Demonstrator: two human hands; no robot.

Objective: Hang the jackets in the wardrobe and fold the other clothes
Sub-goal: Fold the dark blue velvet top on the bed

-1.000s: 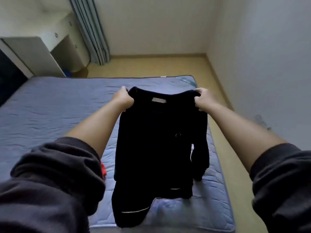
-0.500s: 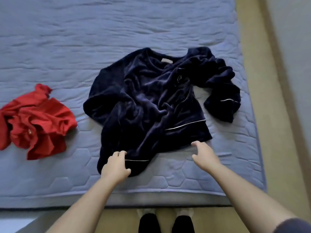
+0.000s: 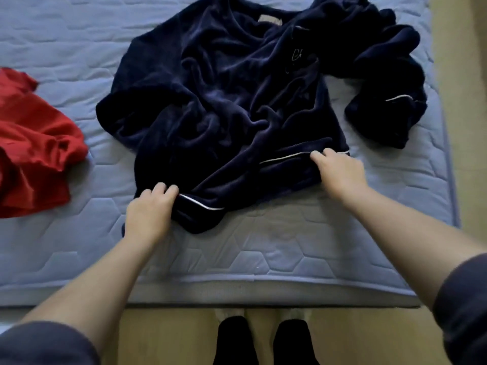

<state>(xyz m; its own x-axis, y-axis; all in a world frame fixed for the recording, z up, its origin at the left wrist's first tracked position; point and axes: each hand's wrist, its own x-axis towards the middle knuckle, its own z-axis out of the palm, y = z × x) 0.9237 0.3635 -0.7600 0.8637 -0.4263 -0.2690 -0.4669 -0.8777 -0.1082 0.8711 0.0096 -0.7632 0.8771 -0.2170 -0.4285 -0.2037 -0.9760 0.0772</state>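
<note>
A navy top lies crumpled, front up, on the blue quilted mattress, its neck at the far side and its hem toward the person. A pale label shows inside the neck. The hem carries thin white piping and lies uneven, its left part nearer the mattress edge than its right. The left hand is at the hem's near left corner, its fingers curled over the fabric and gripping it just beside the piping. The right hand is at the hem's right end, its fingers bent down onto the piping and taking hold of the cloth there; how firmly it pinches cannot be told. The top's right sleeve is bunched up at the far right, close to the mattress edge, with a white-piped cuff facing up. The other sleeve is rumpled against the body on the left. A red garment lies in a heap at the left, apart from the top. Both forearms are bare, with dark sleeves pushed up. Near the mattress edge, a wooden floor shows, with the person's dark-clad legs.
</note>
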